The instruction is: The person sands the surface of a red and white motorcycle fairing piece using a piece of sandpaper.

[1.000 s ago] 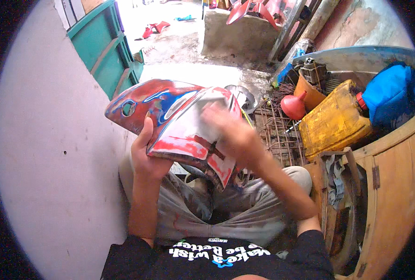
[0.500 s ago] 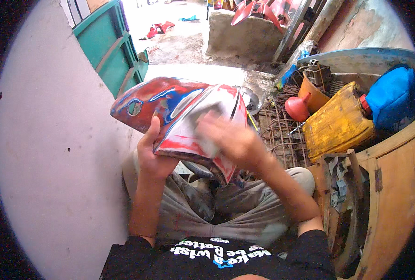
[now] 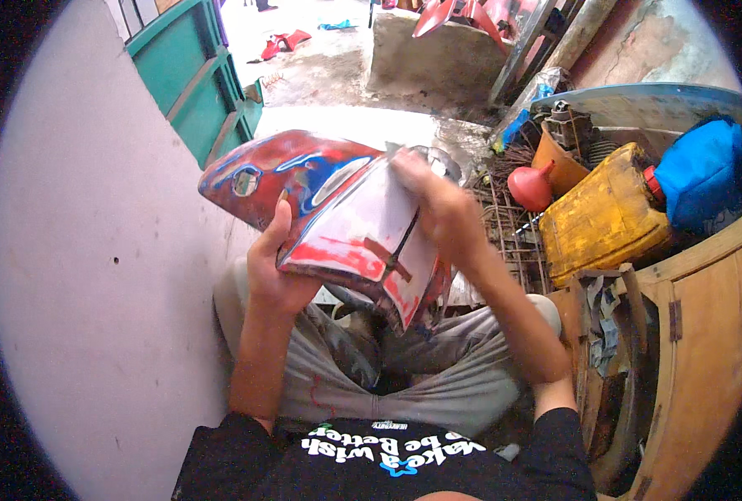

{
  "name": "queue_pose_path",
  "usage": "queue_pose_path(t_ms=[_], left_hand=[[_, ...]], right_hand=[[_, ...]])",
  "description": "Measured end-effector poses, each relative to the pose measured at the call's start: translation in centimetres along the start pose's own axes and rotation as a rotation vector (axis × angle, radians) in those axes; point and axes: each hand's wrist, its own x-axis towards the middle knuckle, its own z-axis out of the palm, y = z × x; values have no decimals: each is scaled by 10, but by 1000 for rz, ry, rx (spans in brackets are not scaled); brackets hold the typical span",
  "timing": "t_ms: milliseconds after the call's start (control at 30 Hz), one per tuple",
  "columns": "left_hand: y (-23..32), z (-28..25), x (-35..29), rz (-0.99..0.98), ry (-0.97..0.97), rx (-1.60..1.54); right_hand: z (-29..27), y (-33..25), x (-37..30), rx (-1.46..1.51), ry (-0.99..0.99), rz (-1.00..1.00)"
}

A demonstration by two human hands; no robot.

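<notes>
A motorcycle body panel [image 3: 350,209], worn through in red, blue and white patches, is held tilted above my lap. My left hand [image 3: 277,267] grips its lower left edge, thumb on the face and fingers underneath. At the panel's upper right, my right hand [image 3: 438,200] presses its closed fingers on the white area. A grey bit of sandpaper [image 3: 390,149] peeks out at those fingertips; the rest is hidden under the hand. A round hole [image 3: 245,181] pierces the panel's left end, and a dark slot with a brownish strip [image 3: 388,257] crosses its lower right.
A white wall [image 3: 95,250] rises close on my left, beside a green door [image 3: 196,92]. To my right stand a yellow jerrycan [image 3: 605,213], a red funnel [image 3: 531,185], a blue bag [image 3: 701,171], a rusty wire rack [image 3: 504,225] and a wooden cabinet [image 3: 713,351]. Red panels [image 3: 286,43] lie farther off.
My right hand has slid up and away across the white area to the panel's upper right edge, uncovering the dark slot and brownish strip. My left hand keeps its grip.
</notes>
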Motion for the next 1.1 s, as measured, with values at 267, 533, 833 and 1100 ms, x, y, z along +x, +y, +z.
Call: queue_pose_path(t_ms=[267,533,833,1100], left_hand=[[-6,-3,2,-25,-15,-121],[-6,-26,-3,-92,-153,-243],[-8,-22,-4,-31,-95,-113],[0,-8,-4,54,41,4]], right_hand=[[-4,-2,-1,157,-123,65],[20,-50,-14,103,-77,-367],[21,-51,-22,39,-89,-392],[5,-15,-8,84,-47,-8]])
